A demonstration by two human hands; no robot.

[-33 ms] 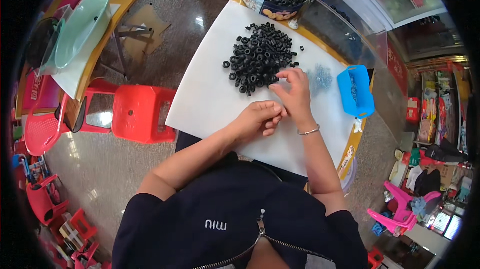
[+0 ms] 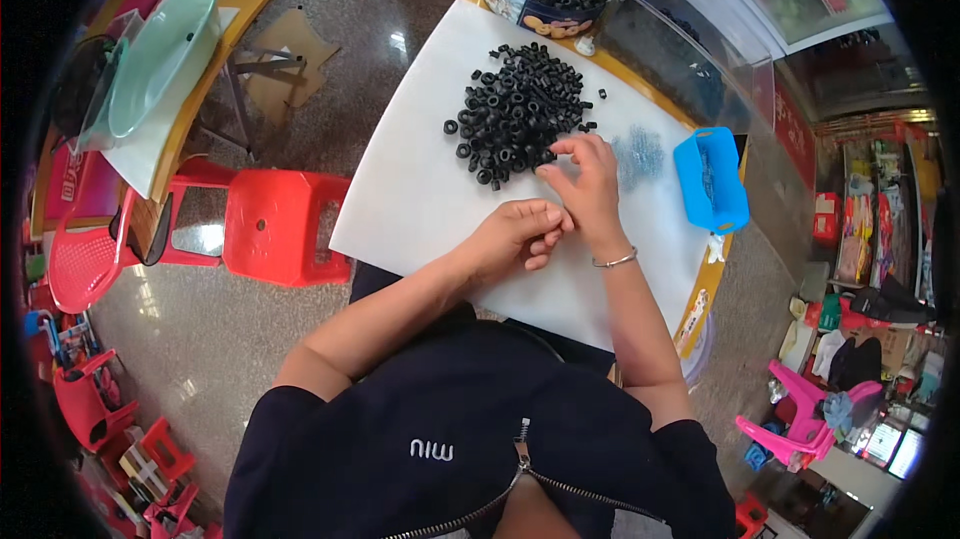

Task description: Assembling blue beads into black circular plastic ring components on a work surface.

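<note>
A heap of small black ring-shaped parts, some like hex nuts, lies on the white table sheet. My left hand is closed in a pinch in front of the heap; whatever sits between its fingertips is too small to make out. Right beside it, my right hand has its thumb and forefinger apart, with nothing visible between them. The forefinger tip is at the heap's near right edge. Right of that hand, a thin patch of tiny bluish pieces is spread on the sheet.
A blue plastic basket with small pieces inside stands at the table's right edge. Behind the heap is a round tin full of black parts. A clear-walled box borders the far right. A red stool stands left.
</note>
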